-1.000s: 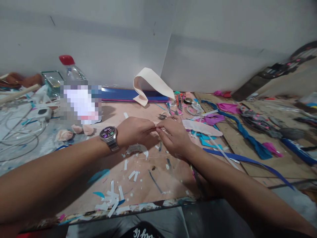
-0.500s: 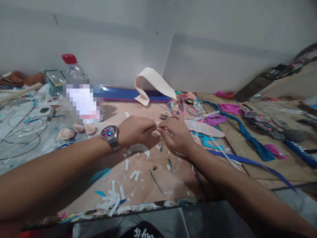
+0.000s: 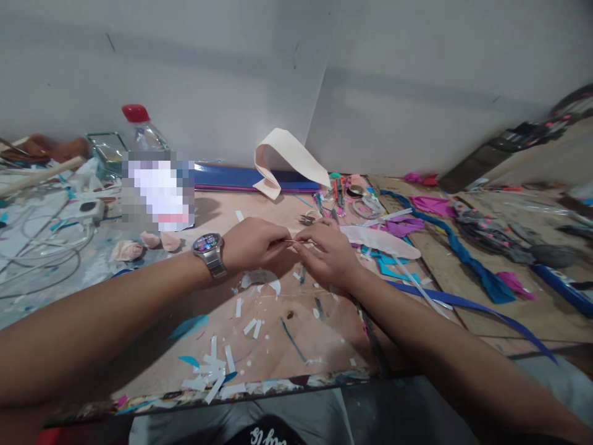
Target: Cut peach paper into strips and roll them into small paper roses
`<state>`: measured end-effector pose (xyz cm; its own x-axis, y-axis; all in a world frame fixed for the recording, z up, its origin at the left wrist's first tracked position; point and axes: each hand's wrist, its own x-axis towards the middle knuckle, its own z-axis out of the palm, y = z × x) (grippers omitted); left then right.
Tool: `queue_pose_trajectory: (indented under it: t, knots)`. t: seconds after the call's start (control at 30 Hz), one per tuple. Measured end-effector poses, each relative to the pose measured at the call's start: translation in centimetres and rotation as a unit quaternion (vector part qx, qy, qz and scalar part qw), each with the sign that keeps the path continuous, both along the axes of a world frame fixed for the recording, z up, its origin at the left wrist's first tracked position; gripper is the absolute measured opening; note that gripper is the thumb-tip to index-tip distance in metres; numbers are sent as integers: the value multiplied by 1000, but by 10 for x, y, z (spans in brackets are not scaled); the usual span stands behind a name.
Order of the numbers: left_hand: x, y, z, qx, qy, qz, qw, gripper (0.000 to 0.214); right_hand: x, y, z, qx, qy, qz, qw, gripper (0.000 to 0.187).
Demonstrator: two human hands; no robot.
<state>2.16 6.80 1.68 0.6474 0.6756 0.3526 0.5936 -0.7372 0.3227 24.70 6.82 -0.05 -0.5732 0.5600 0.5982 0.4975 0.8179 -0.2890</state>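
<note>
My left hand [image 3: 254,244], with a metal wristwatch [image 3: 208,247] on its wrist, and my right hand [image 3: 325,252] meet fingertip to fingertip above the middle of a scrap-strewn table [image 3: 259,346]. Both hands are pinched closed on something thin and small stretched between them, too fine to name. A pale pink petal-shaped piece [image 3: 380,240] lies just right of my right hand. Small scissors [image 3: 306,217] lie right behind the fingers.
A red-capped plastic bottle [image 3: 141,133] stands back left beside a charger and white cables [image 3: 55,235]. A curled cream strip [image 3: 285,159] leans on blue sheets [image 3: 231,176] by the wall. Blue ribbon [image 3: 463,253], magenta scraps, tools and white paper bits [image 3: 215,371] litter the top.
Both hands have stayed pinched together at the same spot. The view has shifted slightly; the fingers have barely moved.
</note>
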Motion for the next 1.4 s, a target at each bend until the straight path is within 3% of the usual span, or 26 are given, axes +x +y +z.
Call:
queue_pose_trajectory:
  t: [0.23,0.53,0.63,0.7,0.8,0.87,0.93,1.0,1.07,1.27,1.4]
  knots:
    - [1,0,-2,-28,-5,-5,1000,33,-1,-1,1,22,6,-3,1000,10]
    - [0,2,0,-70,6,10,997,25,-2,-2,0,-9,7,-4,1000,10]
    - [2,0,3,-166,-58,-15,984,24,0,-1,1,11,4,-7,1000,11]
    - [4,-2,4,-327,-139,-34,934,32,1,0,2,27,-4,-4,1000,8]
    - [7,-3,4,-546,-236,-44,803,40,2,0,3,34,-17,3,999,7]
    - [8,-3,2,-600,-260,-45,755,39,2,-1,4,29,-25,3,999,8]
    - [9,-3,0,-611,-275,-42,742,37,2,-1,5,24,-35,3,999,10]
    - [9,-3,-3,-601,-291,-34,744,36,2,-1,5,23,-39,4,999,10]
    - [9,-3,-4,-571,-298,-25,765,32,2,-1,5,22,-37,6,999,11]
    - [4,0,1,-370,-199,-13,907,29,0,0,5,23,-23,-6,999,16]
    - [1,1,4,-221,-132,-22,966,27,-1,0,5,15,-10,-13,1000,19]
